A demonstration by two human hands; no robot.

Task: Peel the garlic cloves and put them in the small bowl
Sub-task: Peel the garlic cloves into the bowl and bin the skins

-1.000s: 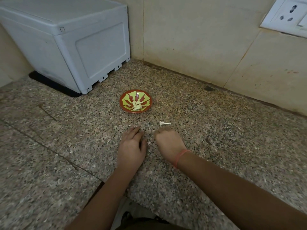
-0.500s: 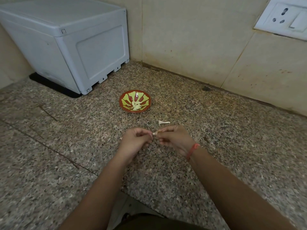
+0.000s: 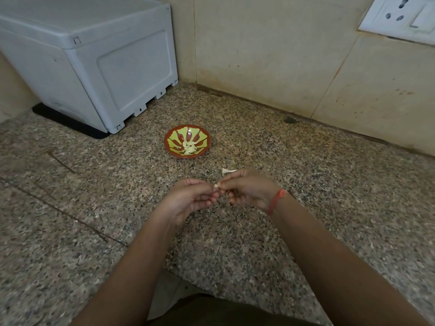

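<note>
A small red bowl [image 3: 174, 150] with a green flower pattern sits on the granite counter and holds several pale peeled garlic cloves [image 3: 189, 147]. In front of it, above the counter, my left hand [image 3: 188, 200] and my right hand [image 3: 249, 189] meet. Both pinch one small whitish garlic clove [image 3: 215, 186] between their fingertips; most of the clove is hidden by the fingers. A scrap of white garlic skin [image 3: 227, 171] lies on the counter just beyond my right hand.
A grey plastic box [image 3: 94, 55] stands at the back left on a black mat. Beige wall tiles close the back, with a white socket plate [image 3: 400, 16] at the top right. Speckled granite counter [image 3: 329, 184] spreads all round.
A second ago both hands lay low on the counter. They have lifted and come together, holding the garlic clove between their fingertips. The view has also shifted slightly.
</note>
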